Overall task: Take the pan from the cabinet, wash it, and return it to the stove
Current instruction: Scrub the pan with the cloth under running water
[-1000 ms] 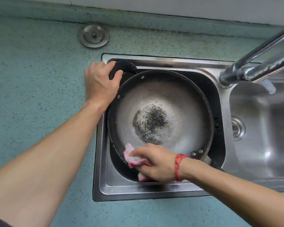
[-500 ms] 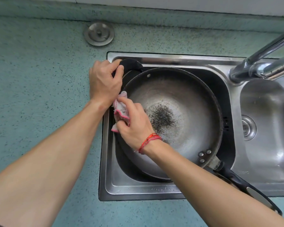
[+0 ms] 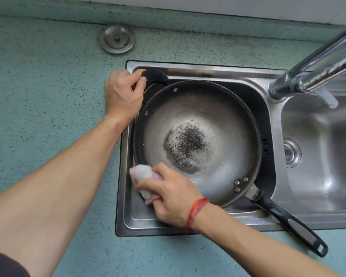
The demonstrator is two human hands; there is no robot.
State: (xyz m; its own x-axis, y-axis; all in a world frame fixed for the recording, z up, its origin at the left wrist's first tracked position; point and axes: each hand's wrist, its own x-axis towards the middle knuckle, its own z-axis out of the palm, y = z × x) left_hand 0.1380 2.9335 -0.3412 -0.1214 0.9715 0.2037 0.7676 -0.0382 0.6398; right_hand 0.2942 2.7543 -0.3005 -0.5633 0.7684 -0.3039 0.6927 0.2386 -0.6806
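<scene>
A large dark pan (image 3: pixel 224 124) with a worn grey inside and a burnt black patch at its centre lies in the left sink basin (image 3: pixel 128 218). Its long black handle (image 3: pixel 292 222) points to the lower right over the sink rim. My left hand (image 3: pixel 122 94) grips the pan's small black helper handle (image 3: pixel 156 75) at the upper left. My right hand (image 3: pixel 168 194), with a red string on the wrist, holds a pink and white cloth (image 3: pixel 144 174) pressed on the pan's near left rim.
A chrome faucet (image 3: pixel 312 70) reaches in from the upper right over the divider. The right basin (image 3: pixel 328 172) has a drain strainer (image 3: pixel 291 152). A round metal sink plug (image 3: pixel 116 39) lies on the speckled teal counter (image 3: pixel 38 96) behind the sink.
My right hand has wiped the cloth from the pan's near rim up to the left rim by my left hand and back down to the near left rim. My left hand kept its grip.
</scene>
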